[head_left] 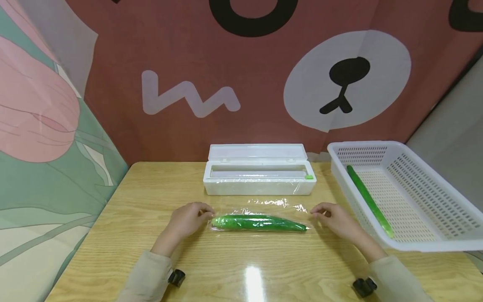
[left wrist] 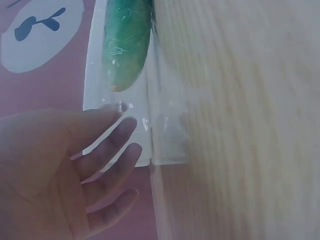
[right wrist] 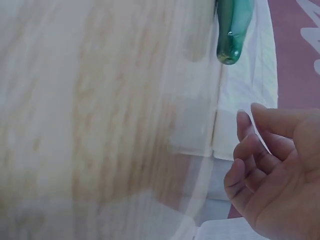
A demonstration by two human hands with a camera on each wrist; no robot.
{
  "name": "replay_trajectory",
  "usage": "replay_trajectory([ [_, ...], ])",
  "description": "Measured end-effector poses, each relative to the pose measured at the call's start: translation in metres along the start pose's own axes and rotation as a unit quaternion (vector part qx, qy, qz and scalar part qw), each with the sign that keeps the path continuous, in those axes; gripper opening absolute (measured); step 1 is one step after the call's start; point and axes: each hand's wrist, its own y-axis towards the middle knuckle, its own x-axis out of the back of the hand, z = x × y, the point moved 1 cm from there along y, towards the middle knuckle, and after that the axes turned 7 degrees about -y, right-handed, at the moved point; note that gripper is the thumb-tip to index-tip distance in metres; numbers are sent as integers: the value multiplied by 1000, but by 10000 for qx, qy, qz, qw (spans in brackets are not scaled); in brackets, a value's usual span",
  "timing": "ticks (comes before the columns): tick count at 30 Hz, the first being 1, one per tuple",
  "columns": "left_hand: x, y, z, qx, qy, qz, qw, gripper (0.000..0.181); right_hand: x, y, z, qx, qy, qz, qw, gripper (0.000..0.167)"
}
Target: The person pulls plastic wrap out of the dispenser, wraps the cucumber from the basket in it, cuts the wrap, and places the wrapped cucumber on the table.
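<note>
A green cucumber [head_left: 260,222] lies crosswise on the wooden table, wrapped in clear plastic wrap [head_left: 277,203] whose loose upper part glints behind it. At its pale left end, my left hand [head_left: 190,219] pinches the wrap between thumb and index finger; the other fingers spread loosely in the left wrist view. My right hand [head_left: 336,220] is just beyond the darker right end, thumb and fingertip pinching the wrap's right edge. The right wrist view shows the cucumber tip [right wrist: 229,55] above those fingertips, not touched by them.
Behind the cucumber stands a white wrap dispenser box [head_left: 260,187] with its lid raised, a roll inside and a green slider [head_left: 309,177] at right. A white perforated basket [head_left: 434,246] on the right holds another cucumber [head_left: 370,201]. A printed cloth [head_left: 188,130] hangs behind the table.
</note>
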Motion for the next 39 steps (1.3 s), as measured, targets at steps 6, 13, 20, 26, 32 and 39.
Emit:
replay_trajectory([
  [6, 5, -7, -6, 26, -163, -259, 9995, 18, 1, -4, 13, 235, -148, -401, 9988, 8],
  [13, 4, -16, -15, -237, -469, 107, 9986, 21, -7, -6, 27, 534, 82, -114, 9985, 13],
  [20, -2, -16, -12, -404, -545, 184, 9975, 30, -19, -3, 29, 546, 233, 717, 9957, 30],
  [26, -8, -12, -9, -436, -556, 205, 9973, 30, -25, -1, 31, 519, 208, 946, 9939, 31],
  [32, -10, -10, -8, -378, -539, 156, 9977, 29, -25, -2, 31, 485, 298, 832, 9949, 29],
  [39, -9, -12, -9, -305, -672, 329, 9967, 25, -23, -3, 31, 454, 407, 670, 9959, 27],
])
